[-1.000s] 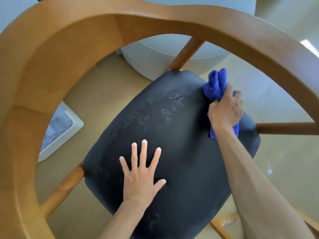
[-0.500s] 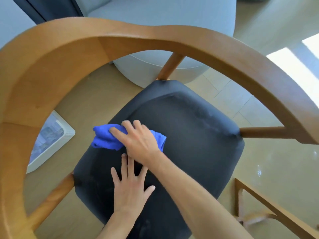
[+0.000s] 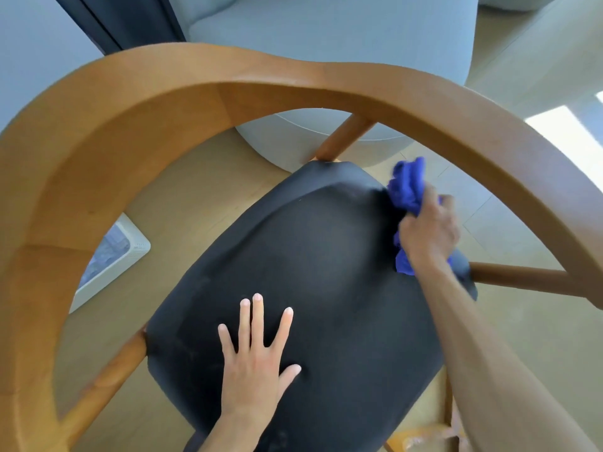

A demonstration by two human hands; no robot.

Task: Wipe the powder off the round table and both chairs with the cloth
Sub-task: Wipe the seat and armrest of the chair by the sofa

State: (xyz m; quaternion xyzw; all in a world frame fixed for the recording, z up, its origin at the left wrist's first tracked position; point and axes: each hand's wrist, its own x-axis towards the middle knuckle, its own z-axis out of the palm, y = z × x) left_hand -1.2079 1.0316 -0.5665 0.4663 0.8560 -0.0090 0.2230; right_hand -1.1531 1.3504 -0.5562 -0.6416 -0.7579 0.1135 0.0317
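Gripping bunched blue cloth (image 3: 408, 190): right hand (image 3: 427, 233), at 2 o'clock edge of black chair seat (image 3: 326, 272). Resting flat, fingers straight and spread, holding nothing: left hand (image 3: 256, 357), at 6 o'clock on seat. Curving overhead: wooden chair back rail (image 3: 228, 93). On floor at 9 o'clock: white box (image 3: 111, 259).

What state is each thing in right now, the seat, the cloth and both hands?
Seat: dark cushion, mostly wiped, faint pale smudges near the front-left edge.
Cloth: blue, bunched up, at the seat's right edge.
Right hand: grips the cloth, pressing it against the seat edge.
Left hand: flat on the seat, fingers spread, holding nothing.
Backrest: curved wood, arching over the seat; powder not discernible.
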